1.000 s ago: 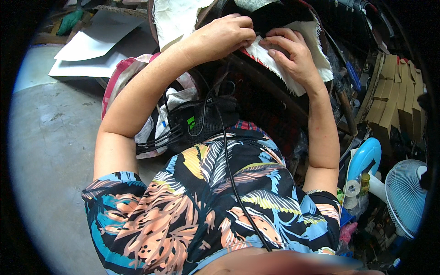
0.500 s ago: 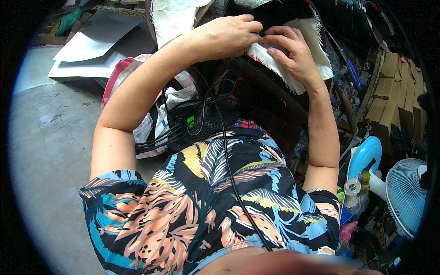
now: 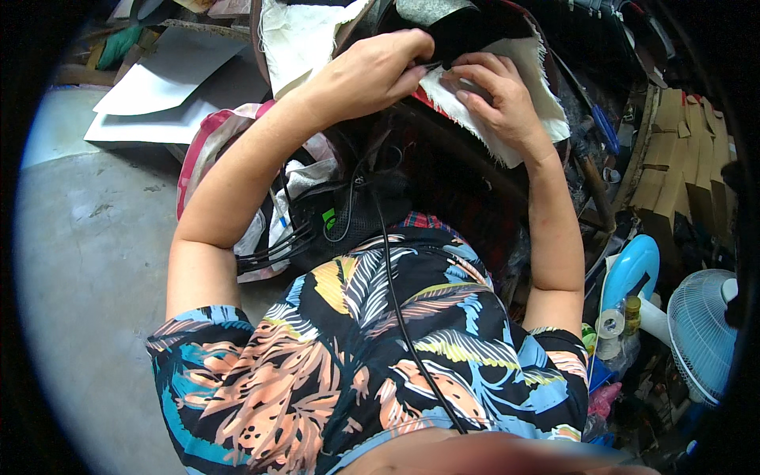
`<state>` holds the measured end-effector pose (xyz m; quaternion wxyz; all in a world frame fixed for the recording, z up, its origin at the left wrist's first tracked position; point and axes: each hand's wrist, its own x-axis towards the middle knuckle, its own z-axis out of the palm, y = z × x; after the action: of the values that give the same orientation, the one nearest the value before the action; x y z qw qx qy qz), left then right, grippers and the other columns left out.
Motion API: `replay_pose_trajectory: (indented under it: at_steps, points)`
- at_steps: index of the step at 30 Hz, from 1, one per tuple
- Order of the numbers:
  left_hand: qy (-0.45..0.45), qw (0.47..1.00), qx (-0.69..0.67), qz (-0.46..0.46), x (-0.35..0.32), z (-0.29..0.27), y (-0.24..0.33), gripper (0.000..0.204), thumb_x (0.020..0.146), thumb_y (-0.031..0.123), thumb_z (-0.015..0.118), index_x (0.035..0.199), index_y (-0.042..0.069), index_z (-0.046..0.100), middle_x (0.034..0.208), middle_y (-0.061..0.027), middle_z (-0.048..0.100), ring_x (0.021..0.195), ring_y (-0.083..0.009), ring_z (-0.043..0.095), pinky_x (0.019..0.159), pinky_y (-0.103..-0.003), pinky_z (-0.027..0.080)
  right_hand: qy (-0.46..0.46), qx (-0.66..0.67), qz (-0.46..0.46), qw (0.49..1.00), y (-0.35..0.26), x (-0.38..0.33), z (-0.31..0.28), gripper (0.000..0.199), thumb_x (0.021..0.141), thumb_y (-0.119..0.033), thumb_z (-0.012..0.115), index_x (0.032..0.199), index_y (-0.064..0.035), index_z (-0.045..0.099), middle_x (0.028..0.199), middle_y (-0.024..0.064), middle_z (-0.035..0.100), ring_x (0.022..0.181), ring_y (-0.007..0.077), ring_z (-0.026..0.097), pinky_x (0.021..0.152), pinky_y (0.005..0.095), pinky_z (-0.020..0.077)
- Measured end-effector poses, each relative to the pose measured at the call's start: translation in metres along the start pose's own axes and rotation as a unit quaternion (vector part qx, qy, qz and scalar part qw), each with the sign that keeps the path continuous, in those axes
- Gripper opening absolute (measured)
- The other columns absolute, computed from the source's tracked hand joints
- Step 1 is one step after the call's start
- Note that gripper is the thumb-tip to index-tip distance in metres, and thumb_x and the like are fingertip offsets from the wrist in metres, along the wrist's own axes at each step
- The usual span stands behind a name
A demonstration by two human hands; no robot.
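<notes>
Nearest the camera, along the lower part of the frame, a leaf-patterned shirt in black, orange and blue is seen, with a thin black cable running up its middle. Just above it, at centre, a black pouch with several dark cords is lying against a heap of striped fabric. At lower right a white fan and a light-blue object are standing among small bottles.

Further up, both forearms are stretched toward the top centre. A cream cloth with a frayed edge is spread there, partly under a dark piece. The left hand is curled — its fingertips are pinched at the cloth's dark edge. The right hand is laid on the cloth, fingers pressed down beside the left ones.

Farthest off, at upper left, pale sheets are lying on the grey floor.
</notes>
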<state>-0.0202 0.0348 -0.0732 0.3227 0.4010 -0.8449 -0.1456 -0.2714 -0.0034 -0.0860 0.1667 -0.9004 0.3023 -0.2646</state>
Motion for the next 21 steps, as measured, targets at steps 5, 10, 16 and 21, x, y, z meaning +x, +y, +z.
replay_pose_trajectory:
  at_steps: [5, 10, 16, 21]
  points:
    - [-0.003, 0.981, 0.191, -0.024, 0.021, 0.02, -0.001, 0.016, 0.086, 0.014, 0.064, 0.09, 0.0, 0.069, 0.097, -0.0196, 0.067, 0.09, -0.035, 0.068, 0.08, -0.041, 0.056, -0.021, -0.142, -0.015, 0.99, -0.017, 0.0, 0.002, 0.032, 0.081, -0.01, 0.066, 0.112, -0.0165, 0.072, 0.118, 0.0056, 0.063, 0.112, 0.0291, 0.057, 0.097, 0.0405, 0.0497]
    - [0.049, 0.981, 0.18, -0.06, 0.028, 0.022, -0.005, 0.015, 0.082, 0.012, 0.061, 0.084, 0.0, 0.068, 0.083, -0.0201, 0.067, 0.081, -0.0369, 0.069, 0.079, -0.045, 0.056, -0.02, -0.163, -0.017, 0.986, -0.029, -0.001, 0.002, 0.036, 0.078, -0.006, 0.069, 0.113, -0.0155, 0.07, 0.118, 0.0062, 0.063, 0.112, 0.0294, 0.057, 0.097, 0.0402, 0.0498]
    - [0.038, 0.987, 0.157, -0.025, 0.026, 0.019, -0.004, 0.016, 0.084, 0.016, 0.062, 0.085, 0.001, 0.068, 0.083, -0.0197, 0.068, 0.081, -0.0368, 0.069, 0.078, -0.045, 0.056, 0.019, -0.103, 0.0, 0.995, -0.026, -0.003, 0.006, 0.037, 0.079, 0.0, 0.066, 0.115, -0.0094, 0.068, 0.119, 0.009, 0.062, 0.113, 0.0311, 0.055, 0.098, 0.0418, 0.0488]
    - [0.033, 0.986, 0.16, -0.035, 0.03, 0.026, -0.01, 0.016, 0.086, 0.016, 0.062, 0.092, 0.003, 0.068, 0.085, -0.0193, 0.066, 0.082, -0.039, 0.066, 0.077, -0.047, 0.054, 0.02, -0.158, -0.029, 0.987, -0.028, -0.001, 0.007, 0.035, 0.078, -0.007, 0.07, 0.113, -0.011, 0.069, 0.114, 0.0075, 0.062, 0.109, 0.029, 0.057, 0.096, 0.0411, 0.0495]
